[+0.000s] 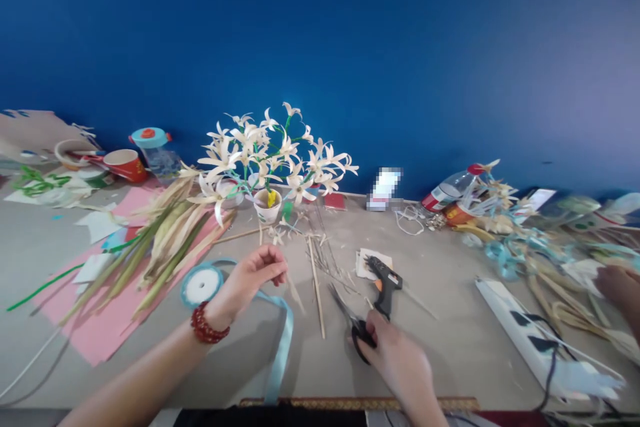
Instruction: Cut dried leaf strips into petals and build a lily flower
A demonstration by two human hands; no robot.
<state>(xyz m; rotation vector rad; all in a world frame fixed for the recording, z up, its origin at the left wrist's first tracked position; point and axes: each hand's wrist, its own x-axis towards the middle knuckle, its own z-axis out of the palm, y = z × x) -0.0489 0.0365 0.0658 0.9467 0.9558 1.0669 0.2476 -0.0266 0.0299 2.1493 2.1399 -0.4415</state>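
Gripping scissors (354, 325) pointed forward-left, right hand (397, 353) sits right of pale strip (295, 295) pinched by left hand (255, 280).

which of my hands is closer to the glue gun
Right: your right hand, on the scissors, is just this side of the glue gun; your left hand is farther off, to the gun's left.

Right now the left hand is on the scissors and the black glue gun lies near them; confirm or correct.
Wrong hand: the head view shows the right hand on the scissors. The black glue gun does lie near them.
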